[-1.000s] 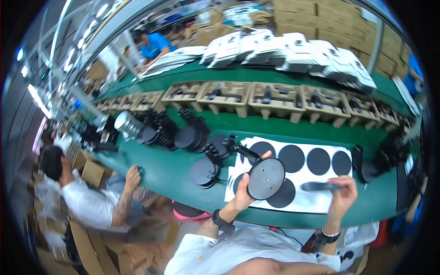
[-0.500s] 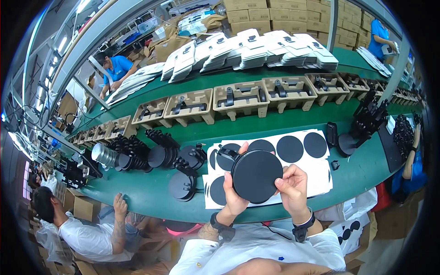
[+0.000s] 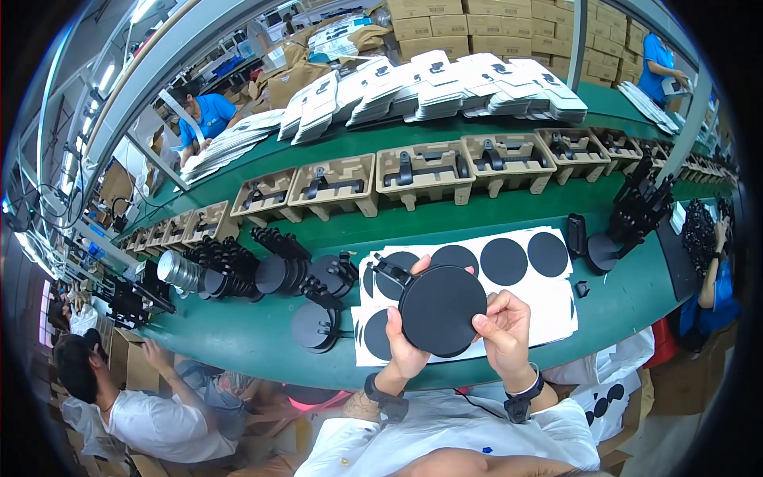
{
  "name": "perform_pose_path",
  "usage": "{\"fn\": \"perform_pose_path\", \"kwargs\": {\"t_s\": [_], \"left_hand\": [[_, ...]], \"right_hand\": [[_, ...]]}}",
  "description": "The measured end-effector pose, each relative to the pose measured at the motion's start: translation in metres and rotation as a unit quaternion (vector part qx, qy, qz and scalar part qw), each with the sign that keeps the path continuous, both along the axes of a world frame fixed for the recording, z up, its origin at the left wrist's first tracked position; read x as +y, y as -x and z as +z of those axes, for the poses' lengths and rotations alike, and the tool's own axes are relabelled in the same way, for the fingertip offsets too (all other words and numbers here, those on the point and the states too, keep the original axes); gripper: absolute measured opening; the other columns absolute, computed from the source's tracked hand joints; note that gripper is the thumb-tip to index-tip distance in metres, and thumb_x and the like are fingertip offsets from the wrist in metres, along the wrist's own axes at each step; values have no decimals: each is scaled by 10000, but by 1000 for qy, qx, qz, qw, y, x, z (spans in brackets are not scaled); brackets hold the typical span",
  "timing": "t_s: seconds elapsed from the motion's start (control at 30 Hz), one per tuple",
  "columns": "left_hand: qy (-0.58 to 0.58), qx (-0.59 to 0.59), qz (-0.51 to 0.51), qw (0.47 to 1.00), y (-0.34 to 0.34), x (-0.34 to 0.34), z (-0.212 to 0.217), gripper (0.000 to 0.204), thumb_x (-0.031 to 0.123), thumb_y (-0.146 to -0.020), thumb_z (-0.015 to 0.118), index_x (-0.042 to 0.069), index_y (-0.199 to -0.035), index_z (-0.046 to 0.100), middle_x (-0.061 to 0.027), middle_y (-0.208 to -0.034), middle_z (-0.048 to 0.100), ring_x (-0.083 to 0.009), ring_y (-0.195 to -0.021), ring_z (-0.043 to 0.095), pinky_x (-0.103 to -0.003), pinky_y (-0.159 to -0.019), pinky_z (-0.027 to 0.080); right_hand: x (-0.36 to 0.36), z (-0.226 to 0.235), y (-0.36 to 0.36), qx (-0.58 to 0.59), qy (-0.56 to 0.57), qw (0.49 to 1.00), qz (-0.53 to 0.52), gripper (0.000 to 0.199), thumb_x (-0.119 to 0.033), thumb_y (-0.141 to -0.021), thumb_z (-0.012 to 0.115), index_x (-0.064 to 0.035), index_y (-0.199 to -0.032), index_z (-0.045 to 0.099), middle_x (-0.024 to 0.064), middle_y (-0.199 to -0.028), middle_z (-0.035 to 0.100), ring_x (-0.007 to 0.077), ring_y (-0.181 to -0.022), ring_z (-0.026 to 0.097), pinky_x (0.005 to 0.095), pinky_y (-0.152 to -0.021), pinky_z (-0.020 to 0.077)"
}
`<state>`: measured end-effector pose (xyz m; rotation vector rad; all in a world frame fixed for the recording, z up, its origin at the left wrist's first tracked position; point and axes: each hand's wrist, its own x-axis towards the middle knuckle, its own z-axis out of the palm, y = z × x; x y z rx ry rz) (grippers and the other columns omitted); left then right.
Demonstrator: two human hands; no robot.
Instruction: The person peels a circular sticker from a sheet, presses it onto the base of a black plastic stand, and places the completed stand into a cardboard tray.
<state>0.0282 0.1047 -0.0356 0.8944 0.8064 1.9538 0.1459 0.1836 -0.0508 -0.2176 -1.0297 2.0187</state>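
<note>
A long green bench (image 3: 238, 342) curves across the room, with a second green surface (image 3: 509, 203) behind it running the same way. Grey steel beams (image 3: 151, 87) slant overhead at the left, and strip lights (image 3: 103, 77) glow beside them, giving bright, even light. Stacked cardboard cartons (image 3: 509, 20) form a wall at the back, with more brown boxes (image 3: 286, 75) heaped to their left. A grey post (image 3: 690, 127) rises at the right. Below the bench at the left stand open cartons (image 3: 119, 350) on the floor. Other workers sit or stand along both sides; one in a white shirt (image 3: 151, 421) sits at lower left.
</note>
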Motion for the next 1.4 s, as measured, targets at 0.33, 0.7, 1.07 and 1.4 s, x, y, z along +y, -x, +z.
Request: {"fn": "perform_pose_path", "kwargs": {"t_s": [0.33,0.7,1.07,1.4], "left_hand": [[-34,-8,-18,999,3,-4,-6,804,647,-817,412,181,-1429,181,-322,-1318,380,-439,-1148,489,-506,-919,451],[11,42,16,999,19,-19,-18,833,440,-726,590,207,-1420,192,-332,-1309,382,-451,-1124,501,-513,-936,442],[-28,-211,18,977,33,-20,-7,735,544,-820,400,145,-1417,240,-267,-1338,390,-433,-1146,482,-524,-941,430],[-34,-156,-12,987,36,-18,-16,687,479,-849,382,249,-1455,153,-239,-1418,299,-443,-1257,373,-527,-1036,329]], "right_hand": [[-4,-1,2,-20,-34,999,-13,135,81,-796,634,17,-803,516,86,-753,575,119,-614,619,215,-542,536],[-8,1,20,-154,-108,978,-88,212,-31,-731,754,12,-717,546,62,-653,588,110,-531,580,213,-469,484],[24,15,38,-238,-461,779,-353,260,-164,-606,854,-36,-744,673,58,-668,600,173,-598,603,256,-533,488],[7,12,44,-39,-703,651,-283,304,-72,-569,703,-41,-871,699,45,-774,595,214,-768,614,329,-629,554]]}}
